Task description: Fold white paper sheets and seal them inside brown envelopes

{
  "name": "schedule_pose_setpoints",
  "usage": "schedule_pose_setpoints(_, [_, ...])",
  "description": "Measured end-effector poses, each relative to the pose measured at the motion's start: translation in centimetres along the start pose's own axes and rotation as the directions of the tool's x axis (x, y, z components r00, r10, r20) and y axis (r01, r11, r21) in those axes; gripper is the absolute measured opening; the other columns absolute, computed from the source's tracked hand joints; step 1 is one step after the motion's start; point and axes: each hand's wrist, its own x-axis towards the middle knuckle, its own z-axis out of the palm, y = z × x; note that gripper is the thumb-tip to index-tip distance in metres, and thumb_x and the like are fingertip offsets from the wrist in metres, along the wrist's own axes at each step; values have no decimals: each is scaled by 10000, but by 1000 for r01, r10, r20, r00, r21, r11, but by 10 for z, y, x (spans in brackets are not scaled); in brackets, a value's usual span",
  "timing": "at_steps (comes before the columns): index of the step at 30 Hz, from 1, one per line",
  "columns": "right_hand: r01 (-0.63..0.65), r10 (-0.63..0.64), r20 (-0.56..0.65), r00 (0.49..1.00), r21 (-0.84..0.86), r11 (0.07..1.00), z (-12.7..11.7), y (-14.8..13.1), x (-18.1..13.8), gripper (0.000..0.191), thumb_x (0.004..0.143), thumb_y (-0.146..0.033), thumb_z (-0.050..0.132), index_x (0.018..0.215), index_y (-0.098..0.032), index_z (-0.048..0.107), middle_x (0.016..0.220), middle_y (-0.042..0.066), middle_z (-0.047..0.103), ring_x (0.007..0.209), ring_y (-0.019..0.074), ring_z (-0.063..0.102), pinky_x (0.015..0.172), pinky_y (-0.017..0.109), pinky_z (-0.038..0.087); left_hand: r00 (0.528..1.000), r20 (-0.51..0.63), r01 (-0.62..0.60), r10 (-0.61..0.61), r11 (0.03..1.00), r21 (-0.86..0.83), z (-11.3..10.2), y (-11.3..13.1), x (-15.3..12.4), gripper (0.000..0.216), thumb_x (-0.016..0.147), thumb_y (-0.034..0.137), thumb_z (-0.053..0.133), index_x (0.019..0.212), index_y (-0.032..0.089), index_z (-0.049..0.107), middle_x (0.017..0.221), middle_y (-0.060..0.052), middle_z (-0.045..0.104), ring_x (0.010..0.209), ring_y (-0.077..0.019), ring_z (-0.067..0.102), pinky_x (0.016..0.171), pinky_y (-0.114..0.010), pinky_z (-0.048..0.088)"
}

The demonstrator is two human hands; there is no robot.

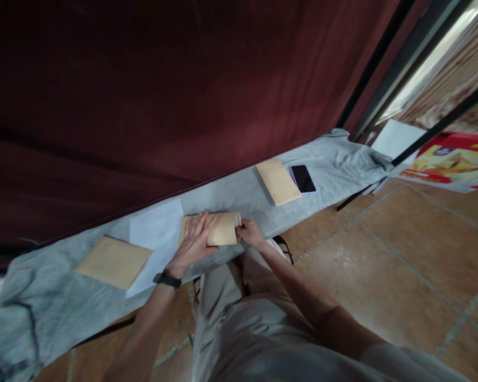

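Observation:
A brown envelope (223, 229) lies on a narrow table covered with grey cloth (239, 193). My left hand (194, 240) rests flat on the envelope's left half, fingers stretched out. My right hand (249, 232) pinches the envelope's right end, where the flap or opening curls up. A white sheet of paper (156, 233) lies just left of the envelope, partly under my left hand. A black band sits on my left wrist.
Another brown envelope (113, 261) lies at the left on the cloth, a third one (278, 181) to the right beside a dark phone (303, 178). A dark red curtain hangs behind. Tiled floor (402, 254) lies to the right, with a printed poster (450, 162) and a white sheet (396, 139).

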Motion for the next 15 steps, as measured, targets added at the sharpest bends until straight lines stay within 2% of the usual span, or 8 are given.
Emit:
schedule_pose_setpoints(3, [-36,37,-11,999,91,995,1,2,3,98,737,-95,595,716,-157,668,648,-5,673,646,146,638,611,201,473,992,-95,73,-78,996,-54,14,19,-13,953,892,422,675,1650,252,123,1713,-177,151,1575,-387,157,1237,-648,166])
schedule_pose_setpoints(8, [-87,94,-11,996,282,955,8,3,4,87,724,-154,614,793,-153,667,685,20,698,618,158,657,581,226,516,980,-167,100,-112,992,-81,38,61,-24,761,966,355,575,1635,267,223,1704,-158,210,1581,-346,170,1239,-617,198])
schedule_pose_setpoints(12, [-88,103,-10,995,434,897,14,0,3,183,735,-244,626,898,-163,646,763,42,717,665,161,672,592,230,545,961,-232,136,-151,987,-82,40,84,-7,686,984,326,536,1617,254,283,1673,-142,308,1562,-319,249,1241,-593,230])
schedule_pose_setpoints(15, [-72,99,-25,995,518,852,17,-1,2,223,737,-292,613,928,-179,624,813,48,721,673,147,659,604,228,543,955,-247,151,-167,985,-82,37,89,10,578,998,272,491,1566,220,397,1607,-131,432,1513,-288,363,1251,-527,267])
